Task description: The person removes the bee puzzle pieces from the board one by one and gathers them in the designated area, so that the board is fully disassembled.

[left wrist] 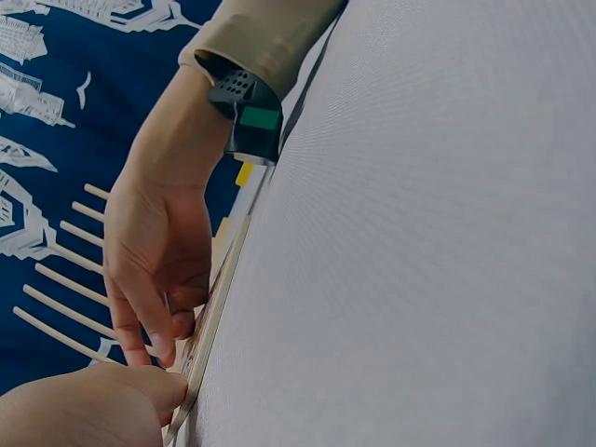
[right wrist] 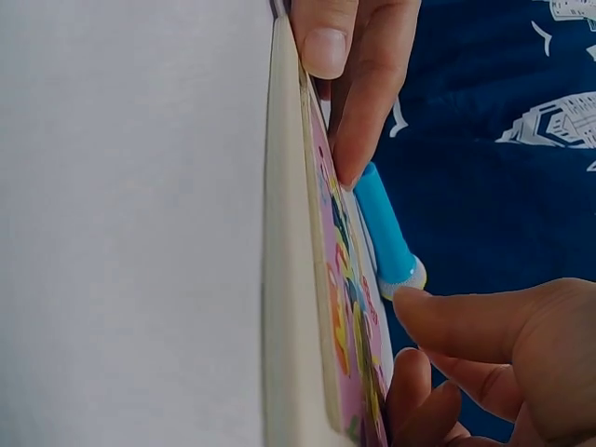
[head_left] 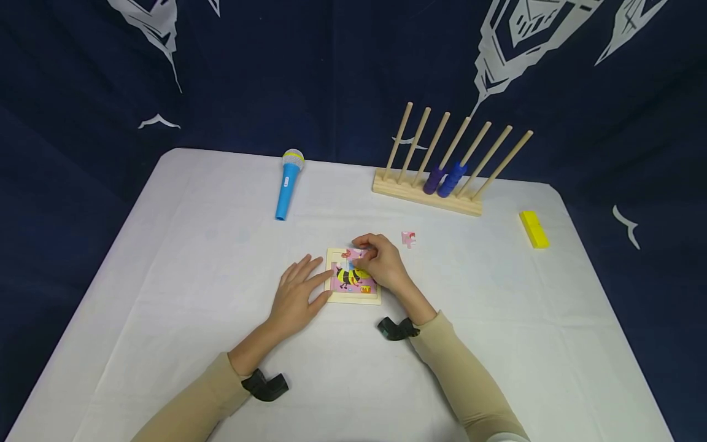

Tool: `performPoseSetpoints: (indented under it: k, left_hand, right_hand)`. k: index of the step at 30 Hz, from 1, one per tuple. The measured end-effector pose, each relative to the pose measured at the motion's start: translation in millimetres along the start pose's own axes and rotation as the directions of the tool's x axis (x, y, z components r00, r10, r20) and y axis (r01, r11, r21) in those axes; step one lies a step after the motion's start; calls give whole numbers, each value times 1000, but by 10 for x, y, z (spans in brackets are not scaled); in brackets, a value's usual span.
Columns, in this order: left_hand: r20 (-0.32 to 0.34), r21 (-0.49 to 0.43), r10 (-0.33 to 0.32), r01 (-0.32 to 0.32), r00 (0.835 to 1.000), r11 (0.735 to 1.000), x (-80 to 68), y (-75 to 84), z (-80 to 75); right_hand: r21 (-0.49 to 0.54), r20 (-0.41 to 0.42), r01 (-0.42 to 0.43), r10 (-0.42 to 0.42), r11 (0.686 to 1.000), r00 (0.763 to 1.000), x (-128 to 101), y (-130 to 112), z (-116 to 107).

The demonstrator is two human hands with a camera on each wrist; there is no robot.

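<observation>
Puzzle (head_left: 354, 277): small wooden tray with a pink picture of a yellow-and-black bee, flat on the white table (head_left: 221, 258), roughly mid-table.

Left hand (head_left: 295, 294): just left of the puzzle, flat on the cloth, fingers straight and a little spread, the tips touching the puzzle's left edge; grips nothing. Seen in the right wrist view as fingers (right wrist: 358, 84) pressed against the tray's rim.

Right hand (head_left: 378, 261): over the puzzle's upper right part, fingers curled down onto a pink piece (head_left: 358, 253) at the top of the picture, pinching or pressing it there; cannot tell whether the piece is fully seated. Same hand in the left wrist view (left wrist: 154, 251), fingertips down on the board's edge.

Hands close together, one at each side of the puzzle, not touching each other. Black band on each wrist, tan sleeves behind.

Loose piece (head_left: 408, 239): pink, lying alone on the cloth just right of the puzzle and a little beyond it, apart from both hands.

Microphone (head_left: 288, 183): blue toy with a yellow ring, lying beyond the puzzle to the left, well apart.

Peg rack (head_left: 425, 193): wooden base with slanted dowels, beyond the puzzle to the right; purple and blue rings low on two middle pegs.

Block (head_left: 533, 229): yellow, far right of the puzzle, near the table's edge.
</observation>
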State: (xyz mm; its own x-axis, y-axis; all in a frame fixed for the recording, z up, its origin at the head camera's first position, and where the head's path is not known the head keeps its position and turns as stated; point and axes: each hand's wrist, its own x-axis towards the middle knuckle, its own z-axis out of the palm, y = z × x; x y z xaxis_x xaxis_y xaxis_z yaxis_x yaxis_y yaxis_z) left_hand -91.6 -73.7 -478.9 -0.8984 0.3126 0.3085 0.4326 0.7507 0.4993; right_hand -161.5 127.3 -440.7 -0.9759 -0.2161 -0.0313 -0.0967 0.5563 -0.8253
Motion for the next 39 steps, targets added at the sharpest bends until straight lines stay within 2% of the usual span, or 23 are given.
performPoseSetpoints:
  k: [15, 27, 39]
  left_hand:
    - [9, -4, 2, -2, 1000, 1000, -11, 4, 7]
    - [8, -4, 0, 0, 1000, 1000, -6, -5, 7]
    - [12, -5, -4, 4, 1000, 1000, 6, 6, -1]
  right_hand:
    - [-184, -51, 68, -79, 981, 996, -19, 53, 95]
    - [-203, -61, 69, -83, 977, 995, -11, 65, 112]
    - [-176, -75, 69, -83, 982, 994, -5, 55, 94]
